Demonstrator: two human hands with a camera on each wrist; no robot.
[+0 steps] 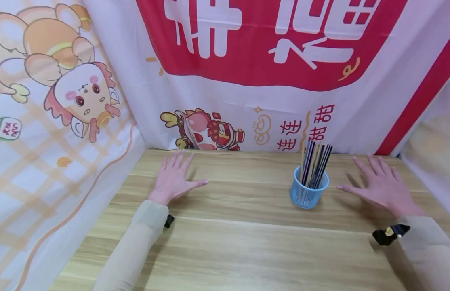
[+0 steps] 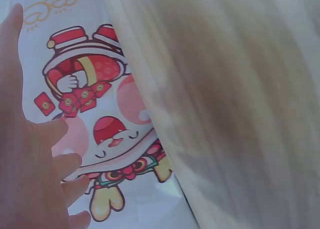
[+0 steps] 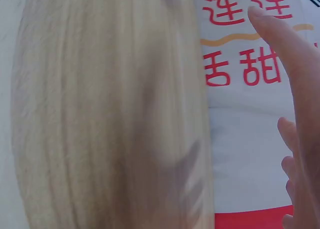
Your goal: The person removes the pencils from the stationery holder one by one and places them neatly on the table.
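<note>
My left hand (image 1: 173, 178) is spread over the far left part of the wooden table (image 1: 225, 258), fingers straight and thumb out, holding nothing. In the left wrist view the left hand (image 2: 30, 139) shows at the left edge. On the far right, my right hand (image 1: 385, 188) is spread too, with nothing in it. A light blue cup (image 1: 308, 196) stands upright to the left of the right thumb, apart from it. Several thin sticks (image 1: 315, 165), some dark and some pale, lean inside the cup. The right wrist view has the right hand (image 3: 305, 114) at its right edge.
A white and red printed cloth (image 1: 210, 93) hangs along the table's back edge. To the left is another cloth (image 1: 112, 178) with cartoon figures and a checked pattern. Pale cloth (image 1: 436, 149) borders the right side. Dark devices sit at both wrists, such as the right wrist device (image 1: 390, 234).
</note>
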